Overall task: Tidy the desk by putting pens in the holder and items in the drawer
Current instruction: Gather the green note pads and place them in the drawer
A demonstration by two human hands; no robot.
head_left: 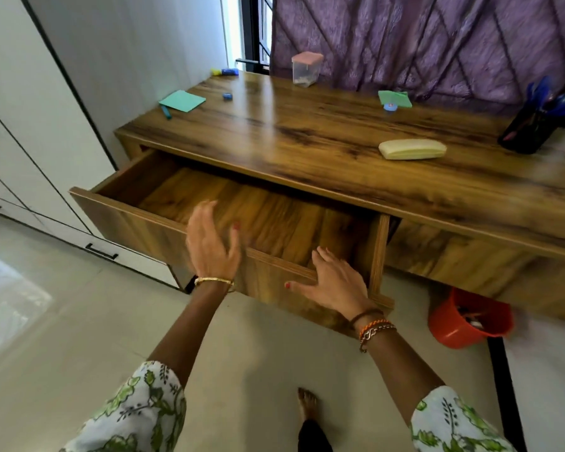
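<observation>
The wooden drawer stands pulled out under the desk, and nothing shows inside it. My left hand hovers open over the drawer's front edge, blurred. My right hand rests open on the front panel near its right corner. On the desk lie a pale yellow case, a teal paper pad, a teal pen, a small blue item, a green note with a blue piece and a clear box with a pink lid. A dark pen holder with blue pens stands at the right.
A red bucket sits on the floor under the desk's right side. White cabinets line the left wall. A purple curtain hangs behind the desk. Yellow and blue items lie at the desk's far left corner. My bare foot is on the tiled floor.
</observation>
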